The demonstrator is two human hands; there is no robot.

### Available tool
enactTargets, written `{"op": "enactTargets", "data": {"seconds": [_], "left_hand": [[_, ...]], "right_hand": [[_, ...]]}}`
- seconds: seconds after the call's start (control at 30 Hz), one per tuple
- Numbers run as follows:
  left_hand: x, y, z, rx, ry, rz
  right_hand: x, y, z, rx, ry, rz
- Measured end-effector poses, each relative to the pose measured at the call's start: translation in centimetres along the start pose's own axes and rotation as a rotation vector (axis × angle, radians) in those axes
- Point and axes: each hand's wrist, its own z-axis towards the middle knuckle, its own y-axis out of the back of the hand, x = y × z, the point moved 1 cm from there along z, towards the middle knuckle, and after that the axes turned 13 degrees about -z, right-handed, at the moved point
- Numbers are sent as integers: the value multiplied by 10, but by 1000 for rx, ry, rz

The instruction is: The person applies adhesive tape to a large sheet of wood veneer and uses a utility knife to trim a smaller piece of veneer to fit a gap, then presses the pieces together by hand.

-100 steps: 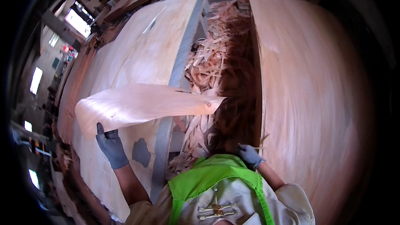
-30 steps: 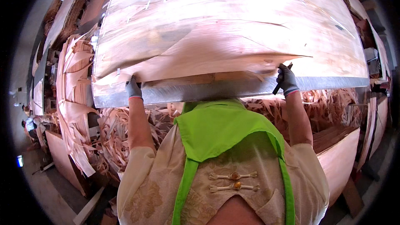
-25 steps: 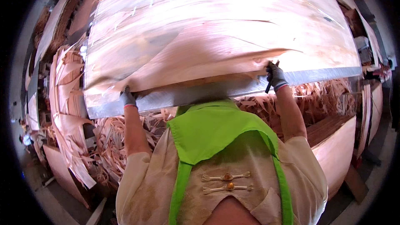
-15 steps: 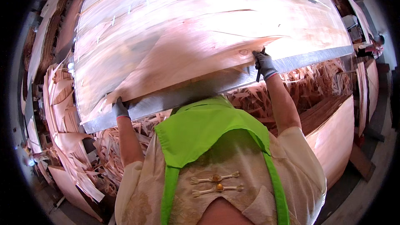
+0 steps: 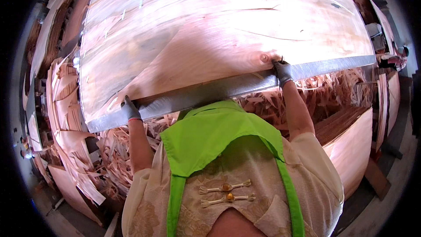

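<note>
A large pale wood veneer sheet (image 5: 197,57) lies over the worktop, with a knot near its right front corner. Its near edge runs slantwise above the metal strip (image 5: 193,95) along the worktop's front. At the sheet's front left corner, my left hand (image 5: 131,109), in a grey glove, is closed on the edge, thumb on top. My right hand (image 5: 283,72), gloved alike, is closed at the edge beside the knot. The dark tip of a slim tool (image 5: 282,58) sticks up from it; the rest is hidden in the fingers.
Torn veneer scraps (image 5: 118,158) heap up below the worktop's front. Stacked veneer sheets (image 5: 348,142) stand at the right, and a ragged veneer stack (image 5: 66,101) at the left. People show small at the far right and left rims.
The sheet's raised right front part has come down and lies flatter. My right hand has moved slightly right and nearer; the dark tool shows less. My left hand stays at the left corner.
</note>
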Motion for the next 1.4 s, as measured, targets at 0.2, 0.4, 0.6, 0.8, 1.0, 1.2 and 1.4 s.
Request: {"op": "enactTargets", "data": {"seconds": [0.2,0.4,0.6,0.8,1.0,1.2,1.4], "left_hand": [[8,22,27,209,-36,-71],[7,20,16,422,-536,658],[7,3,-17,211,33,-110],[30,-11,25,61,-158,344],[15,6,-15,-16,-160,338],[16,12,-14,13,-284,571],[15,-23,0,-4,-262,1087]], "right_hand": [[7,16,14,-12,126,92],[70,42,9,18,121,163],[14,34,50,-41,141,-53],[-83,63,109,-143,115,147],[-32,25,54,-23,49,363],[-40,32,56,2,80,271],[-122,91,129,-370,370,-97]]}}
